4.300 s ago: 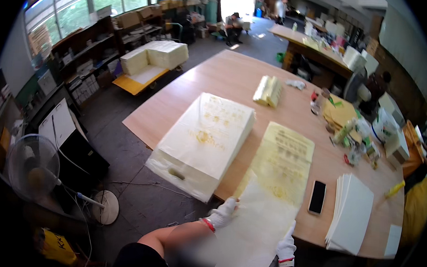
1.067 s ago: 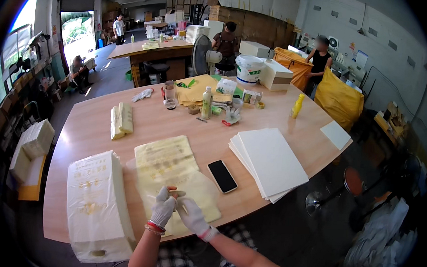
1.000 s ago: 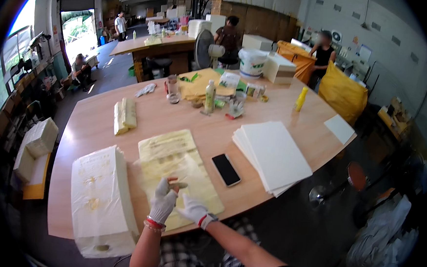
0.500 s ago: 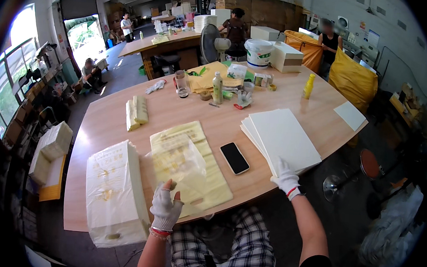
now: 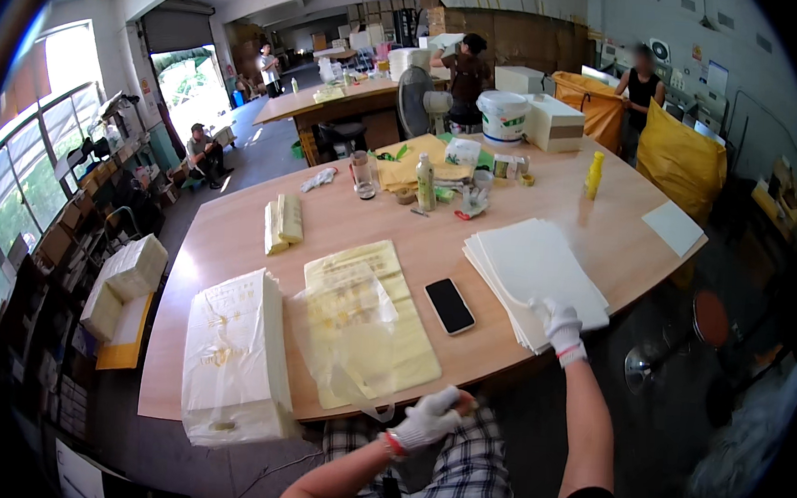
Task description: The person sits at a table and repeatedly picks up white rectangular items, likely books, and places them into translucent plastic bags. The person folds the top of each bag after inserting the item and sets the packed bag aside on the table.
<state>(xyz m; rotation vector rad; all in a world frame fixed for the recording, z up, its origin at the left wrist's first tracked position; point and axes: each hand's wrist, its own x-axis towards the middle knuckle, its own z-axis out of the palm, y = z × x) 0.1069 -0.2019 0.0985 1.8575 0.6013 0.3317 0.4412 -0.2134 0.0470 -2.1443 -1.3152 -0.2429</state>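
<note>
My right hand (image 5: 560, 326), in a white knit glove, is at the near edge of a fanned stack of white sheets (image 5: 530, 262). Its fingers are bent and closed on the top sheet's edge. My left hand (image 5: 429, 419), gloved with bare fingertips, hovers over my lap just off the table edge. Its fingers are loosely bent and apart, with nothing visible in them. Near it, a clear plastic bag (image 5: 349, 314) lies over flat pale yellow bags (image 5: 411, 341), one end drooping at the table edge. A black-screened phone (image 5: 450, 306) lies between these bags and the sheets.
A thick pile of white plastic bags (image 5: 233, 348) stands at the left, a folded yellowish bundle (image 5: 283, 224) behind it. Farther back are a bottle (image 5: 425, 182), a glass jar (image 5: 363, 176), a white bucket (image 5: 501, 118) and a yellow bottle (image 5: 595, 176). A stool (image 5: 710, 318) stands at right.
My left hand has moved right, from the bags to above my lap. My right hand has shifted along the stack's near edge, and the sheets are more fanned. The clear bag has spread toward the table edge.
</note>
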